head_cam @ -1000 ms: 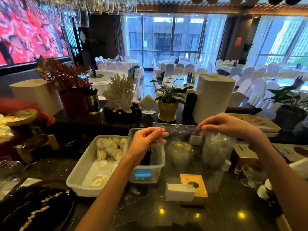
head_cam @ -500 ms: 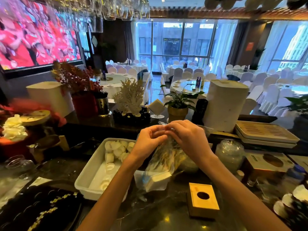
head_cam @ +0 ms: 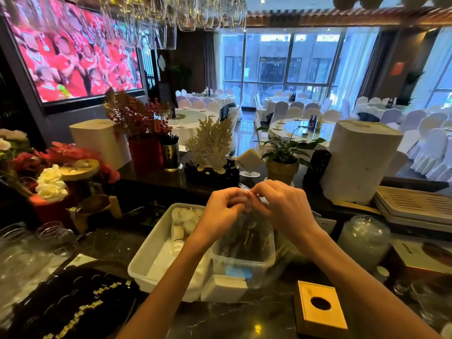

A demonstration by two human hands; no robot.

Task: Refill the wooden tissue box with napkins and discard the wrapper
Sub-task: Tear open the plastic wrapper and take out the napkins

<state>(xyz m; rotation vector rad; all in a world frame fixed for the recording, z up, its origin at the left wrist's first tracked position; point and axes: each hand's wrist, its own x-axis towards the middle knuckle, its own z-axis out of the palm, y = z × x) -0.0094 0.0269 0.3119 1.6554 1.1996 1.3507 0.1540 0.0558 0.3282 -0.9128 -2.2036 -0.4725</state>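
Note:
My left hand (head_cam: 221, 209) and my right hand (head_cam: 281, 206) meet above the counter, both pinching the top of a clear plastic wrapper (head_cam: 247, 237) that hangs crumpled between them. A white stack of napkins (head_cam: 223, 288) lies on the dark counter below my hands, in front of the bins. The wooden tissue box (head_cam: 319, 308), light top with a round hole, sits on the counter at the lower right, apart from both hands.
A white bin (head_cam: 149, 260) with small white cups and a clear plastic bin (head_cam: 242, 267) stand under my hands. Glass jars (head_cam: 364, 238) and a cardboard box (head_cam: 420, 259) sit right. Flowers, a potted plant (head_cam: 282, 155) and white cylinders line the raised ledge. A black tray (head_cam: 73, 302) lies lower left.
The wrapper was stretched flat between my spread hands; my hands have come together and bunched it. The view has shifted left, so the tissue box and napkins appear further right.

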